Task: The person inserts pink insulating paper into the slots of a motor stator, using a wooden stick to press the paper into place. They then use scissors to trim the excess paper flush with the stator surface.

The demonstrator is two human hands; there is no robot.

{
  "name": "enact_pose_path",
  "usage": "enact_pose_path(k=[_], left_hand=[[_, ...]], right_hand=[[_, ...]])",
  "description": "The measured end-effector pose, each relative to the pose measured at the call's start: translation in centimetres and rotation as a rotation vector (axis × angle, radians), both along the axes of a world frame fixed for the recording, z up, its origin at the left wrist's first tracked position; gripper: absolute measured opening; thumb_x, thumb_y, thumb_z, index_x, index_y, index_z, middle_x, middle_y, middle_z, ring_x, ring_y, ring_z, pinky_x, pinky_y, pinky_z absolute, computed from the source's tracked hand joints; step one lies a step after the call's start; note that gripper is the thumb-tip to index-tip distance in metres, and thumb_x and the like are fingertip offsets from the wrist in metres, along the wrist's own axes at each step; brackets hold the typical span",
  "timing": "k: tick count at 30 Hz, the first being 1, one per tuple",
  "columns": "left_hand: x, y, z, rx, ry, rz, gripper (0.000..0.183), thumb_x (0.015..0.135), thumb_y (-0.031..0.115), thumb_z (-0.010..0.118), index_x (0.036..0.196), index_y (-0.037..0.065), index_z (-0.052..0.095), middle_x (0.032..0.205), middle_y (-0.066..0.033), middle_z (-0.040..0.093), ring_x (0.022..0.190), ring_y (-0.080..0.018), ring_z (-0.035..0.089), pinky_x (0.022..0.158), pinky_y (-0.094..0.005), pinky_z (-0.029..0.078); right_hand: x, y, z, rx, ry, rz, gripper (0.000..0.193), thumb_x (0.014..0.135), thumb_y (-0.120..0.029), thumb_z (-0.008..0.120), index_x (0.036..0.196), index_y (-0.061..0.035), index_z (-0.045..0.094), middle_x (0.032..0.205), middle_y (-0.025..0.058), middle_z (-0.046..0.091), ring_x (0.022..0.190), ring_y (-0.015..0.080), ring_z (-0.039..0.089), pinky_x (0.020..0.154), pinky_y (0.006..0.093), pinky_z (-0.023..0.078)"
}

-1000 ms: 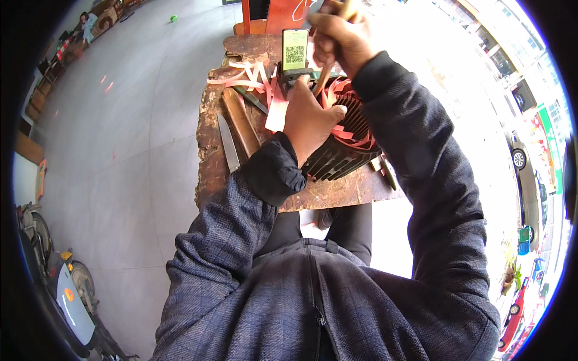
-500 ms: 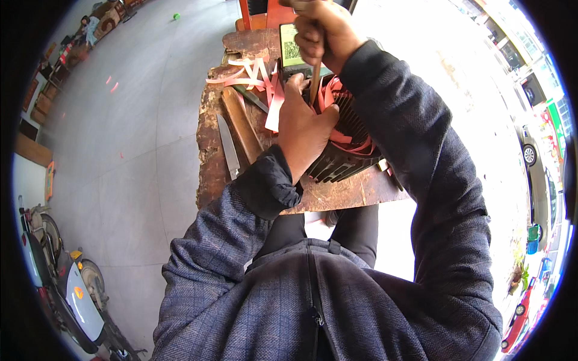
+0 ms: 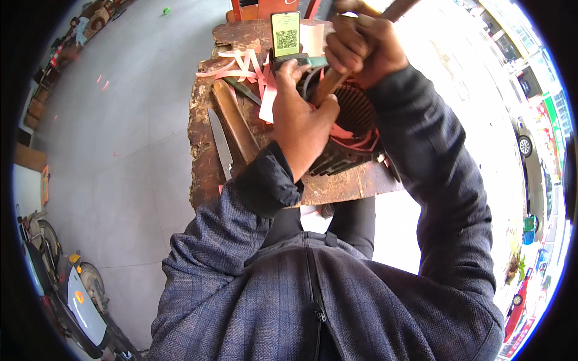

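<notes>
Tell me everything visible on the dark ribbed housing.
The housing looks like dark metal: round and hollow, its opening facing up toward the camera, close-set ridges inside and ribs outside. Pink strips curve around its near rim. It sits on the worn wooden table. A wooden stick gripped by the right hand slants to its opening. The left hand overlaps its left side; contact is unclear.

Pink strips (image 3: 268,103), brown stick (image 3: 328,86), grey jacket (image 3: 253,301) (faintly checked).

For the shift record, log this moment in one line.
left hand: at finned housing | right hand: gripping wooden stick | table: knife, pink strips, propped phone
</notes>
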State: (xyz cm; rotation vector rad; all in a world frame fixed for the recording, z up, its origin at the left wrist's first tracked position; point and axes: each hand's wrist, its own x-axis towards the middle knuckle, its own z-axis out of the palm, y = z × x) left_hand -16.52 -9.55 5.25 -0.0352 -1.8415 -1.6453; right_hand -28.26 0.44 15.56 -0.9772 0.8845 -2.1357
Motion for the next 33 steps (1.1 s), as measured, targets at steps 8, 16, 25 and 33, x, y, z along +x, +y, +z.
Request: enact_pose_path(k=[8, 16, 25, 33], left_hand=[[0.3, 0.0, 0.0, -0.042, -0.017, 0.041, 0.07, 0.083, 0.003, 0.076, 0.145, -0.008, 0.046, 0.133, -0.0196, 0.066, 0.122, -0.0243, 0.065, 0.108, -0.036, 0.051], [-0.6, -1.1, 0.7, -0.18, -0.061, 0.051, 0.079, 0.079, 0.017, 0.086, 0.142, -0.008, 0.045, 0.124, -0.0256, 0.063, 0.111, -0.0371, 0.068, 0.099, -0.0409, 0.054], [-2.4, -2.0, 1.4, -0.14, -0.175, 0.001, 0.021, 0.081, 0.012, 0.075, 0.071, 0.0, 0.062, 0.063, -0.002, 0.062, 0.059, -0.0105, 0.057, 0.059, -0.0328, 0.048], [-2.2, -2.6, 2.2, -0.292, -0.18, 0.007, 0.061, 0.082, 0.018, 0.076, 0.128, -0.015, 0.053, 0.11, -0.0362, 0.072, 0.11, -0.0476, 0.072, 0.097, -0.0484, 0.056]], right_hand=[[1.6, 0.9, -0.2, -0.076, 0.331, 0.01, 0.014, 0.103, -0.018, 0.056, 0.113, -0.0088, 0.059, 0.066, -0.0022, 0.045, 0.049, 0.012, 0.047, 0.052, 0.0307, 0.046], [0.2, -3.1, 2.0, 0.435, 0.801, -0.381, 0.017, 0.096, -0.013, 0.073, 0.099, 0.0012, 0.064, 0.069, 0.0057, 0.061, 0.059, 0.0194, 0.068, 0.055, 0.0329, 0.058], [-1.1, -8.2, 2.5, 0.828, 0.765, -0.434, 0.021, 0.09, -0.019, 0.085, 0.093, 0.0, 0.076, 0.069, 0.0013, 0.068, 0.06, 0.0114, 0.062, 0.055, 0.0323, 0.052], [1.7, -1.2, 3.9, 0.627, 0.623, -0.657, 0.015, 0.09, -0.011, 0.082, 0.086, -0.0007, 0.072, 0.07, 0.003, 0.071, 0.061, 0.0123, 0.067, 0.056, 0.0302, 0.057]])
